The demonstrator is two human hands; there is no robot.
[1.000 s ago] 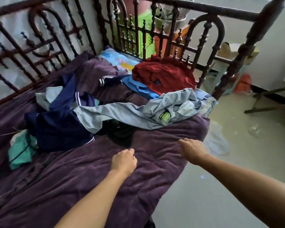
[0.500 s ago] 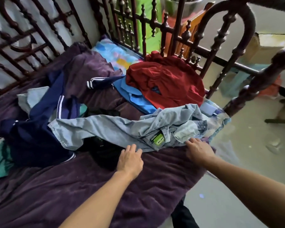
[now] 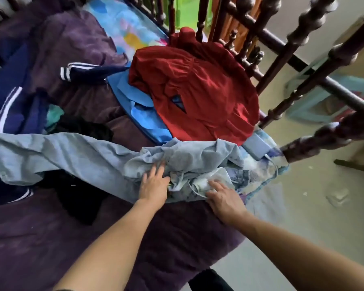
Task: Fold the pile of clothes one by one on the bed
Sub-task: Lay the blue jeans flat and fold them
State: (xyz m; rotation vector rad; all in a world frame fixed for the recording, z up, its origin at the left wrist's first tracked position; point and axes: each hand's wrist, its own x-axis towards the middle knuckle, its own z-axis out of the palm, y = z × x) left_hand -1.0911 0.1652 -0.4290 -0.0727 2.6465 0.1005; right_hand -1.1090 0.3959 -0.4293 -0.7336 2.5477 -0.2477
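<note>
Grip: left hand (image 3: pixel 155 186) and right hand (image 3: pixel 224 199) rest flat, fingers straight, on the pale denim garment (image 3: pixel 72 156).
Under it: black garment (image 3: pixel 78 196).
Behind: red garment (image 3: pixel 198 91) against the bed rail (image 3: pixel 324 137).

A pale lilac slab (image 3: pixel 257 146) lies right of centre; a turquoise frame (image 3: pixel 307 117) stands on the floor (image 3: pixel 307 217) at right.

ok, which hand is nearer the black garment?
Left. The left hand rests on the pale denim just right of the black garment; the right hand lies farther right, beyond the left.
</note>
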